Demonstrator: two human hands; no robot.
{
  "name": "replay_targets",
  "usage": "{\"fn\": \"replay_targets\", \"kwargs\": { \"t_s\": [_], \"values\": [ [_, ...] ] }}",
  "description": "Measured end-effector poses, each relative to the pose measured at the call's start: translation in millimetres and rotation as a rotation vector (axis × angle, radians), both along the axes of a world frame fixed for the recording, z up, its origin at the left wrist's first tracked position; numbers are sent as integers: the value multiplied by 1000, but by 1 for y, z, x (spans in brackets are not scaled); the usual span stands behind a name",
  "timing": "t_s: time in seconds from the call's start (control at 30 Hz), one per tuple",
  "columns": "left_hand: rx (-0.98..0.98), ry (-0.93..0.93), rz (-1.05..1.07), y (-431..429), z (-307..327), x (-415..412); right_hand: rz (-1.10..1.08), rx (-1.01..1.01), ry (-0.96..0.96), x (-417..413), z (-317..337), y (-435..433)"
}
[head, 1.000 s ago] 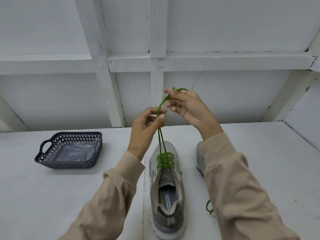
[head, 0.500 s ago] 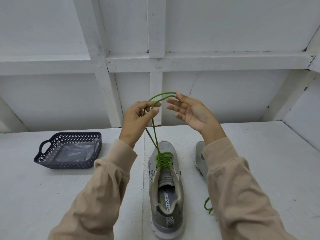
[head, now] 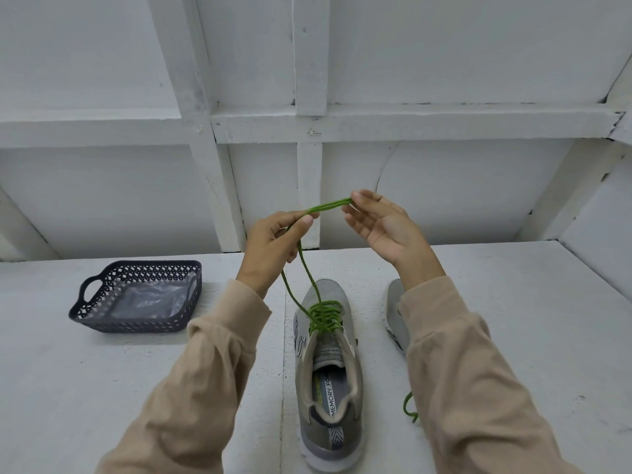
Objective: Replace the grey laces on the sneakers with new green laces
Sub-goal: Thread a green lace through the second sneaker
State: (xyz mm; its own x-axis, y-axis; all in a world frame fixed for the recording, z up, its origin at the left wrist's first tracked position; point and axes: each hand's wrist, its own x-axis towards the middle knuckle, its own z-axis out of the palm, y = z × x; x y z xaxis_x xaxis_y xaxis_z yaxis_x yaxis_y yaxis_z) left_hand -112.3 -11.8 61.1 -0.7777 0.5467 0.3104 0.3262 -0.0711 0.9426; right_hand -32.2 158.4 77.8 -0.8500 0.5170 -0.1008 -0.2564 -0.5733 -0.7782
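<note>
Green lace (head: 321, 314) is threaded through the eyelets of the grey sneaker (head: 328, 388), which sits mid-worktop, toe toward the back edge. Two strands rise from it to your left grip (head: 273, 244), which is pinching both between thumb and fingers. From there a doubled run goes almost flat to your right grip (head: 386, 230), held at the thumb and forefinger tips, other fingers loose and nearly straight.

Vs half a second ago: the lace arched up in a round loop between the grips, now it's pulled close to straight. Your left grip sits slightly lower and to the right, your right grip has barely moved. Sneaker is unchanged.

Second sneaker (head: 396, 313) is just right of the first, mostly hidden by your right sleeve, with a green lace end (head: 408, 407) showing near the sleeve. Dark basket (head: 136, 326) with clear plastic (head: 147, 299) inside stays toward the left edge of the worktop (head: 513, 319), well apart from the sneakers.
</note>
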Motion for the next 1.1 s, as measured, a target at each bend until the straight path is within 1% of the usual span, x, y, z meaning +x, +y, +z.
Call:
{"fn": "replay_targets", "kwargs": {
  "t_s": [0.23, 0.3, 0.5, 0.63, 0.77, 0.87, 0.93, 1.1],
  "values": [
    [34, -63, 74, -3, -7, -4, -89, 158, -89, 6, -9, 1],
    [35, -82, 77, -5, -9, -6, -128, 172, -88, 6, -11, 2],
    [12, -108, 56, -5, -18, -6, -357, 71, 78, 2, -12, 12],
    [8, -152, 43, -5, -24, -7, -430, -7, 176, 3, -10, 20],
    [21, -194, 70, -7, -29, -9, -462, -35, 191, 6, -11, 24],
    [90, -239, 101, -10, -28, -12, -436, 35, 155, 8, -15, 25],
    [128, -238, 102, -11, -26, -12, -354, 110, 116, 8, -15, 24],
    [167, -181, 35, -5, -20, -3, 87, 409, 24, 3, -12, 2]
  ]
}}
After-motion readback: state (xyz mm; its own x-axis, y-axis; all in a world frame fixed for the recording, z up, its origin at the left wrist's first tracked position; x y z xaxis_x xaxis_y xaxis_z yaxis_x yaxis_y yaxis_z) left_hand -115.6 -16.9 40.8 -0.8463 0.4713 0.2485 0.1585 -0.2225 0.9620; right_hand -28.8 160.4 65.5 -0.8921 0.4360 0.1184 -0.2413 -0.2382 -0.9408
